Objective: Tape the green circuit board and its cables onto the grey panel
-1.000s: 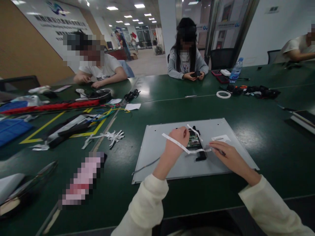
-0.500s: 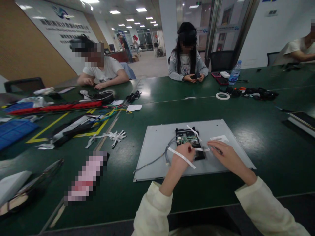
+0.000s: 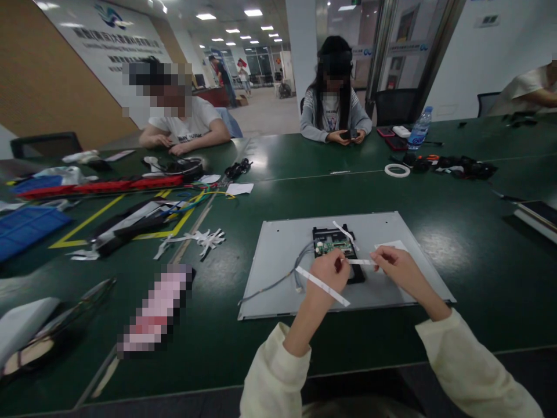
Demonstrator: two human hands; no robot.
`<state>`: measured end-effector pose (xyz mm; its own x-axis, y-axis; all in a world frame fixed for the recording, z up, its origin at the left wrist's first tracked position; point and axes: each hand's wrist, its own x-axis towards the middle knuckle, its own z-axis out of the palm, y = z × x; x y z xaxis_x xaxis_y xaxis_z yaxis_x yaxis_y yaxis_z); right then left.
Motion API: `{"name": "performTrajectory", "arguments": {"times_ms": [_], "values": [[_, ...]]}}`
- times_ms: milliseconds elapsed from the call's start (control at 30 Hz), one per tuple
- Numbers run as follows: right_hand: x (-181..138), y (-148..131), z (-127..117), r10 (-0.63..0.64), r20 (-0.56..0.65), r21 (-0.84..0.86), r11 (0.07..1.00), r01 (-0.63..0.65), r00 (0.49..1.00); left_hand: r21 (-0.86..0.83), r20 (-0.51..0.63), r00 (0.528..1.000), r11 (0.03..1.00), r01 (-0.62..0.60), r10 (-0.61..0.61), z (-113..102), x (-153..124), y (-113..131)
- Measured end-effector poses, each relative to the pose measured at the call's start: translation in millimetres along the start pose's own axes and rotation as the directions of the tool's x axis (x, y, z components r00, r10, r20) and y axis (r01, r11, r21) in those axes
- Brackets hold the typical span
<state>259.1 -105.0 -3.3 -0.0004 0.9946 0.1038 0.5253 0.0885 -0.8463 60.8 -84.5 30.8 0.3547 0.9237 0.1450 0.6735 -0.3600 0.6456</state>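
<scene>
Head view: the left hand [image 3: 327,274] and right hand [image 3: 398,270] each pinch a white strip [image 3: 362,262], which runs straight between the two grips, over the black frame [image 3: 357,273] on the grey panel [image 3: 274,261].

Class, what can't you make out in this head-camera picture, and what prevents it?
Circuit board: lower part, head view, hidden by the left hand.
Blue tray: one end, head view, cut off by the left edge.
Wall sign: smallest lettering, head view, too blurred to read.
</scene>
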Motion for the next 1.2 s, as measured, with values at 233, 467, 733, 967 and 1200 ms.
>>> {"name": "performTrajectory", "arguments": {"times_ms": [233, 467, 733, 967, 1200], "values": [[-3.3, 0.7, 18.1, 0.006, -0.157, -0.237, 0.97, -0.043, 0.988, 0.01, -0.018, 0.992, 0.992, 0.122, -0.122, 16.9, -3.2, -10.5], [-4.9, 14.8, 32.3, -0.099, -0.19, -0.468, 0.884, -0.001, 0.977, 0.117, 0.006, 0.987, 0.98, 0.158, -0.16, 28.3, -4.9, -13.8], [-7.5, 19.5, 36.3, -0.13, -0.177, -0.581, 0.814, 0.003, 0.976, 0.282, 0.064, 0.978, 0.943, 0.175, -0.2, 28.4, -2.6, -7.6], [-10.7, 8.5, 39.3, -0.111, -0.175, -0.754, 0.654, -0.061, 0.978, 0.403, 0.12, 0.972, 0.905, 0.138, -0.201, 32.0, 1.8, -7.7], [-17.0, 15.5, 28.7, -0.089, -0.229, -0.752, 0.649, -0.118, 0.969, 0.437, 0.097, 0.963, 0.88, 0.186, -0.251, 21.8, -2.3, -11.4]]}}
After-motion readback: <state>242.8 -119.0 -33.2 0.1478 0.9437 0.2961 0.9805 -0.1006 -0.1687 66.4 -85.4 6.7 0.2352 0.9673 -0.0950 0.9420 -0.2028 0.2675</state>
